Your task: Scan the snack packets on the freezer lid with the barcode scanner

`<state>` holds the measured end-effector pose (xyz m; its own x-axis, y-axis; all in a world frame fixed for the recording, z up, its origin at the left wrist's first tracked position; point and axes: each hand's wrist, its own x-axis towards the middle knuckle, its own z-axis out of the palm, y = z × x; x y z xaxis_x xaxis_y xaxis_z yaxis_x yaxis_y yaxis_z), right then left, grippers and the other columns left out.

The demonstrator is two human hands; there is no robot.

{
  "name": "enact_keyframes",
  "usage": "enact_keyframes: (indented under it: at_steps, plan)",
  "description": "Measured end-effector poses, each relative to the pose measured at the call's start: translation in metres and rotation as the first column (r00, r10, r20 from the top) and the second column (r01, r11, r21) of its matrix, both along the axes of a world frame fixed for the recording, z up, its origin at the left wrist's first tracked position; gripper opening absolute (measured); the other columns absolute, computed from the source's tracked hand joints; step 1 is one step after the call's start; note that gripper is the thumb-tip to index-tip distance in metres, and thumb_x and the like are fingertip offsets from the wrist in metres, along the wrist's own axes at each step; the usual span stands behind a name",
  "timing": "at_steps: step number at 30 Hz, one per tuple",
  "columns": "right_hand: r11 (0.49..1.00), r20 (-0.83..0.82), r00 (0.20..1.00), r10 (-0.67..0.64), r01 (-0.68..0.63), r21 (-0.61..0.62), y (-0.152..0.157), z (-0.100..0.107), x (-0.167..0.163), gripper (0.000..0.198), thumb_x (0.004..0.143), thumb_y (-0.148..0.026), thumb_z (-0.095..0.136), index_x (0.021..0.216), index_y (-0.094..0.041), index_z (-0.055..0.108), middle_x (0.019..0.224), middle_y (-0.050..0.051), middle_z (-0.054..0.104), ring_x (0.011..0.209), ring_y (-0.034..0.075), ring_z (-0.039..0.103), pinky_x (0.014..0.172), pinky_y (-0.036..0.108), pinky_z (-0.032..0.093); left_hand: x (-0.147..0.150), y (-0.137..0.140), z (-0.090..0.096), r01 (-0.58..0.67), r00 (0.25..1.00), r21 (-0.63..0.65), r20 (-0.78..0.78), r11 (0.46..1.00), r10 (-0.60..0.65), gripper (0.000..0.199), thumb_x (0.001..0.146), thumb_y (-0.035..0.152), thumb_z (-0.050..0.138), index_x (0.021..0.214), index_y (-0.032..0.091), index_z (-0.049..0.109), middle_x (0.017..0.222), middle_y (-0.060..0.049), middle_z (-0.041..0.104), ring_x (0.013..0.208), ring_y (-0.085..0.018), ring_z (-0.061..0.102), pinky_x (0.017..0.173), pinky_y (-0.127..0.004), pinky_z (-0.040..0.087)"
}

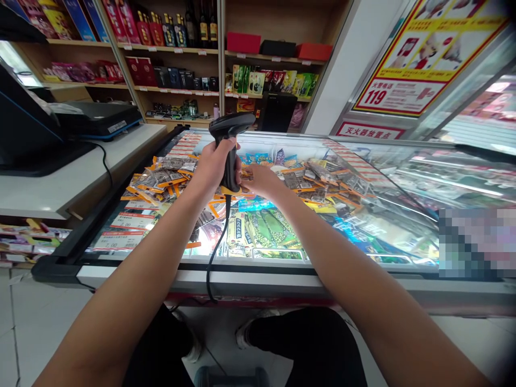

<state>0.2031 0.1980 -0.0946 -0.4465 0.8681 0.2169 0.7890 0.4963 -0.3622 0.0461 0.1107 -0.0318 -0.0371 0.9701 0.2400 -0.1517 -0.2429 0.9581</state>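
My left hand [215, 166] is wrapped round the handle of a black barcode scanner [231, 126], held upright above the glass top of a chest freezer [258, 276]. Its black cable [221, 242] hangs down over the freezer's front edge. Close against the lower handle is my right hand [258, 178], its fingers curled in and partly hidden; what they pinch, I cannot make out. Around both hands lie many small snack packets with orange edges [161, 174], heaped on the glass. Green ice-cream wrappers [270, 226] show through the glass below.
A counter [137, 142] with a scale [99, 118] and a dark monitor [24, 118] stands at left. Shelves [169, 48] of boxes and bottles line the back. Price labels [124, 220] lie along the freezer's left side. A stool [231, 376] is under me.
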Motion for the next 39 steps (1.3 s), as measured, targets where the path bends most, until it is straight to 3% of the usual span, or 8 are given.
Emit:
enact_keyframes:
  at_steps: [4,10,15,18,23,30,35,39]
  plan:
    - [0.996,0.069,0.995,-0.079,0.076,0.046,-0.004,0.01,0.013,0.031,0.093,-0.04,0.063,0.112,-0.02,0.075,0.103,0.018,0.077,0.095,0.037,0.071,0.078,0.046,0.054,0.001,0.0,0.0,-0.02,1.0,-0.027,-0.006,0.999,0.019,0.038,0.086,0.058,0.066,0.096,0.023,0.055,0.058,0.003,0.062,0.04,-0.012,0.056,0.042,-0.024,0.04]
    - [0.958,-0.222,0.95,-0.219,0.253,0.135,0.006,0.018,0.037,0.027,0.085,-0.02,0.061,0.108,-0.017,0.073,0.104,0.016,0.079,0.099,0.035,0.073,0.088,0.044,0.055,0.005,-0.001,-0.006,0.026,1.0,-0.013,-0.014,1.0,-0.026,0.03,0.085,0.049,0.067,0.091,0.023,0.053,0.06,0.003,0.061,0.038,-0.012,0.056,0.041,-0.025,0.041]
    - [0.96,-0.595,0.784,-0.178,0.272,0.07,0.023,0.024,0.068,0.015,0.086,-0.027,0.065,0.096,-0.018,0.072,0.097,0.01,0.079,0.092,0.028,0.075,0.083,0.039,0.058,0.008,-0.001,-0.01,0.068,0.991,-0.025,-0.11,0.997,-0.07,0.025,0.088,0.044,0.062,0.091,0.023,0.051,0.058,0.004,0.061,0.038,-0.014,0.057,0.039,-0.025,0.043]
    - [0.958,-0.695,0.701,-0.16,0.281,0.063,0.031,0.025,0.08,0.02,0.089,-0.033,0.065,0.094,-0.017,0.075,0.084,0.008,0.077,0.079,0.027,0.073,0.075,0.039,0.059,0.007,0.0,-0.015,0.116,0.966,-0.055,-0.224,0.992,-0.126,0.024,0.091,0.044,0.061,0.09,0.023,0.049,0.06,0.003,0.062,0.039,-0.016,0.059,0.039,-0.026,0.045]
    - [0.957,-0.704,0.698,-0.13,0.275,0.096,0.034,0.025,0.082,0.024,0.09,-0.036,0.066,0.093,-0.017,0.08,0.084,0.008,0.077,0.084,0.026,0.073,0.078,0.038,0.058,0.004,-0.003,-0.022,0.188,0.846,-0.021,-0.504,0.982,-0.172,0.028,0.098,0.048,0.058,0.091,0.022,0.05,0.071,0.0,0.067,0.047,-0.016,0.066,0.045,-0.026,0.05]
    - [0.958,-0.638,0.761,-0.118,0.256,0.128,0.024,0.03,0.078,0.018,0.091,-0.03,0.066,0.089,-0.018,0.078,0.088,0.008,0.079,0.092,0.027,0.075,0.089,0.039,0.057,0.007,-0.011,-0.016,0.205,0.745,0.031,-0.653,0.978,-0.135,0.029,0.101,0.045,0.055,0.085,0.021,0.049,0.069,-0.001,0.064,0.047,-0.014,0.064,0.047,-0.026,0.049]
    - [0.937,-0.63,0.764,-0.136,0.307,0.17,0.031,0.033,0.087,0.018,0.091,-0.028,0.063,0.09,-0.019,0.078,0.094,0.008,0.08,0.094,0.027,0.075,0.092,0.041,0.056,0.007,-0.01,-0.017,0.194,0.798,0.003,-0.582,0.981,-0.156,0.025,0.099,0.044,0.058,0.089,0.021,0.051,0.071,-0.001,0.066,0.048,-0.015,0.065,0.046,-0.026,0.05]
    - [0.86,-0.619,0.749,-0.237,0.458,0.225,0.042,0.046,0.126,0.023,0.091,-0.027,0.06,0.094,-0.018,0.08,0.097,0.009,0.08,0.098,0.028,0.074,0.094,0.043,0.055,0.007,-0.007,-0.018,0.196,0.88,0.01,-0.442,0.98,-0.172,0.025,0.096,0.044,0.061,0.089,0.022,0.05,0.068,0.001,0.065,0.044,-0.015,0.063,0.043,-0.025,0.048]
